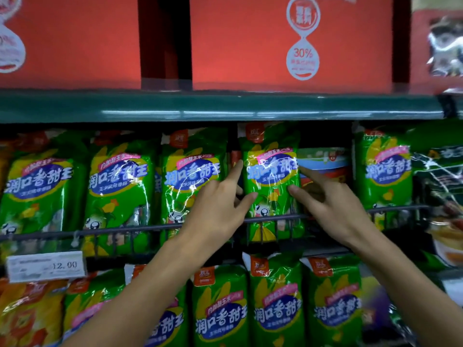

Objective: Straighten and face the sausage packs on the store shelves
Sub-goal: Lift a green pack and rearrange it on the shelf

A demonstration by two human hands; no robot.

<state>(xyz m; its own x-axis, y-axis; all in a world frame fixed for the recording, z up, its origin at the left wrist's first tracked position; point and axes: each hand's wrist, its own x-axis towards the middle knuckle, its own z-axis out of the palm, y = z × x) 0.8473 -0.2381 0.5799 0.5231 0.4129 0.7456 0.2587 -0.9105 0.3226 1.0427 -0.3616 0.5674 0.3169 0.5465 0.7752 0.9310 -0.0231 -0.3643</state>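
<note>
1. Framed between both hands, left hand (217,206) and right hand (333,204): one green sausage pack (271,181) on the middle shelf, behind the wire rail (125,230)
2. Fingers spread and straight, tips touching the pack's two side edges, nothing gripped
3. Best squared by even pressure from both sides, label forward, level with neighbouring packs (190,181)

both hands — left hand (215,209), right hand (333,209) — flank green sausage pack (271,181)
</note>
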